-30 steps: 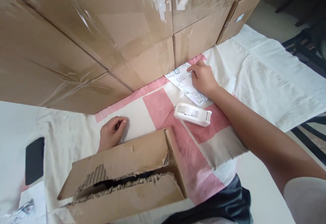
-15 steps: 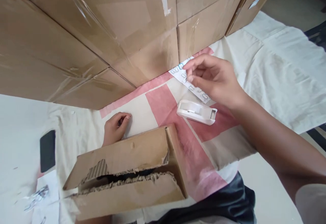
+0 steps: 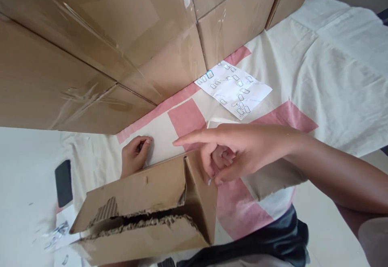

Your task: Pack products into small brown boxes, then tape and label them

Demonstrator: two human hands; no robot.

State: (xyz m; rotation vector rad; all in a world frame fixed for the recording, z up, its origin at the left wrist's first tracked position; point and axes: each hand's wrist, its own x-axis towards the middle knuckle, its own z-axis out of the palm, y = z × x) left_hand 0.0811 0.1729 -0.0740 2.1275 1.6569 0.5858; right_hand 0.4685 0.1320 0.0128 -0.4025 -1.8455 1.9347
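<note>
My right hand hovers over the right end of a torn cardboard box. Its index finger points left, the other fingers curl in, and a tiny pale sticker seems to cling at the thumb tip. Behind the box, my left hand rests on the cloth, curled around something dark that I cannot make out. Further back, a white sticker sheet with small blue-outlined labels lies flat against the big cartons. Only the white top edge of the tape dispenser shows past my right hand.
Large taped cartons form a wall across the back. A pink-and-cream cloth covers the surface. A black phone lies at the left, with scraps of paper below it.
My right hand left the sticker sheet and came down and left to the torn box's corner, now covering the tape dispenser. The left hand stayed put. The view shifted slightly.
</note>
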